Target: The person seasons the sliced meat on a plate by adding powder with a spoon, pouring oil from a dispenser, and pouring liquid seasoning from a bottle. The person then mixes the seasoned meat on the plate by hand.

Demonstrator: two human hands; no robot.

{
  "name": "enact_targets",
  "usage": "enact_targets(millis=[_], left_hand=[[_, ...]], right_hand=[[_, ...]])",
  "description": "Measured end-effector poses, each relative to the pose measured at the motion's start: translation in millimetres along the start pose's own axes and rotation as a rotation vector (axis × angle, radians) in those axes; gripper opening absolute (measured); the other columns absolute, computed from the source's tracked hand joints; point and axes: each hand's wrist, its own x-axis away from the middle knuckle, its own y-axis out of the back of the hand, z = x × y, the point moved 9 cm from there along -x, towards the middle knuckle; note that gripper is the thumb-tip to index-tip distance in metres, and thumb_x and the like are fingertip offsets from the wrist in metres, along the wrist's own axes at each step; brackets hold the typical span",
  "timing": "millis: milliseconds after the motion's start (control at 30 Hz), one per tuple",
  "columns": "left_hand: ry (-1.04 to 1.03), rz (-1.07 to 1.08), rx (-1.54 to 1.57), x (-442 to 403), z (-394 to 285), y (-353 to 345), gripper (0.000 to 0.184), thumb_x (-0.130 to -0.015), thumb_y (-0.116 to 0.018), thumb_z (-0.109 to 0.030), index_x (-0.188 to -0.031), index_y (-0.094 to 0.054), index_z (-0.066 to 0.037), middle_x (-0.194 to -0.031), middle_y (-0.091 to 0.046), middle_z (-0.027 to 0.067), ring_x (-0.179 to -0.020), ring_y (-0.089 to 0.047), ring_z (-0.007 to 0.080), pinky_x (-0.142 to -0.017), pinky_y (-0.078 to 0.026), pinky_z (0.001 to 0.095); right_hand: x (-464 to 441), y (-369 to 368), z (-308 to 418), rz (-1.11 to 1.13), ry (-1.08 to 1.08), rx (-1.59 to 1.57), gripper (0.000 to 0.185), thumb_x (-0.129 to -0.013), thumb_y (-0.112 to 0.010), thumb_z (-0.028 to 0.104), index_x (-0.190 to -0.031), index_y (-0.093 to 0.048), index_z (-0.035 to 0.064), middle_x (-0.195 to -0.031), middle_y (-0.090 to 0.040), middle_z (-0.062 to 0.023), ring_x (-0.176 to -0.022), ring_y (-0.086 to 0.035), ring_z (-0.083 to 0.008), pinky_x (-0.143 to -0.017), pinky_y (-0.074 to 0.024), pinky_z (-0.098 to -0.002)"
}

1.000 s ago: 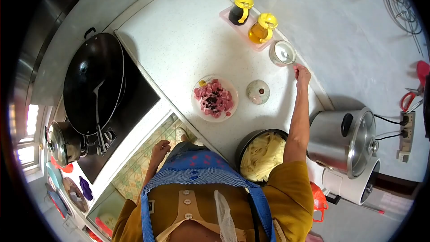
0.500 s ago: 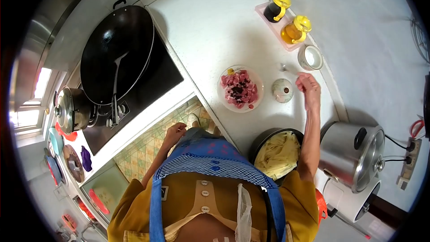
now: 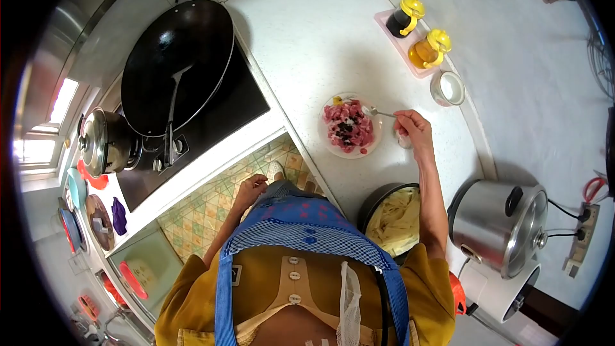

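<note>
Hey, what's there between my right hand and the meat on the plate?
The head view shows a spoon there, its handle in your right hand, its bowl over the plate beside the meat.

**Surrounding Equipment: Layout**

The black wok [image 3: 146, 77] rests on the cooktop [image 3: 243, 101]. A metal spatula [image 3: 172, 106] lies in the wok, its handle extending past the near edge. A lidded pot [image 3: 110, 144] stands beside the wok. At the opposite side, a large metal cooker [image 3: 483, 224] with a transparent lid [image 3: 526, 234] stands near a white appliance [image 3: 496, 289]. Two black plugs [image 3: 583, 215] are seated in the power strip [image 3: 574, 259]. Two yellow-capped bottles [image 3: 423, 55] stand on a pink tray [image 3: 402, 46].
</note>
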Motion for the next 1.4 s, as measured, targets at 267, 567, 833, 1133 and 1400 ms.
enact_targets(millis=[267, 567, 833, 1133, 1400], left_hand=[[0.000, -0.031, 0.013, 4, 12, 0, 0.023, -0.081, -0.057, -0.011, -0.100, -0.058, 0.002, -0.079, -0.064, 0.0097, -0.068, -0.061, 0.0152, -0.062, -0.050, 0.0272], [0.043, -0.025, 0.057, 9, 18, 0, 0.023, -0.080, -0.057, -0.009, -0.100, -0.058, 0.002, -0.079, -0.063, 0.0104, -0.068, -0.062, 0.0157, -0.061, -0.050, 0.0274], [0.107, -0.039, 0.000, 14, 22, 6, 0.023, -0.079, -0.058, -0.009, -0.099, -0.059, 0.001, -0.078, -0.063, 0.0096, -0.065, -0.062, 0.0152, -0.056, -0.048, 0.0269], [0.132, -0.055, -0.030, 19, 26, 13, 0.025, -0.079, -0.059, -0.010, -0.101, -0.059, 0.002, -0.079, -0.063, 0.0099, -0.066, -0.063, 0.0159, -0.055, -0.048, 0.0268], [0.121, -0.064, -0.047, 20, 31, 14, 0.024, -0.081, -0.058, -0.010, -0.101, -0.059, 0.002, -0.078, -0.064, 0.0100, -0.066, -0.063, 0.0160, -0.054, -0.048, 0.0271]], right_hand=[[-23, -10, -8, -0.008, 0.054, 0.044, 0.014, -0.086, -0.052, 0.009, -0.092, -0.063, 0.0010, -0.071, -0.061, -0.0025, -0.061, -0.049, -0.0062, -0.055, -0.0388, -0.0186], [-14, 44, -3, -0.177, 0.029, 0.030, 0.015, -0.085, -0.052, 0.012, -0.092, -0.063, 0.0040, -0.069, -0.061, -0.0006, -0.058, -0.047, -0.0048, -0.053, -0.0347, -0.0178], [-33, 224, 1, -0.889, 0.285, 0.517, 0.016, -0.082, -0.052, 0.015, -0.084, -0.064, 0.0056, -0.065, -0.063, -0.0049, -0.058, -0.058, -0.0157, -0.056, -0.0443, -0.0287], [-88, 233, -3, -0.955, 0.237, 1.208, 0.013, -0.076, -0.057, 0.018, -0.076, -0.065, 0.0080, -0.071, -0.063, -0.0144, -0.065, -0.061, -0.0329, -0.057, -0.0484, -0.0417], [-95, 260, -26, -0.949, 0.181, 1.026, 0.021, -0.074, -0.053, 0.022, -0.075, -0.067, 0.0058, -0.069, -0.063, -0.0169, -0.065, -0.062, -0.0339, -0.060, -0.0489, -0.0419]])
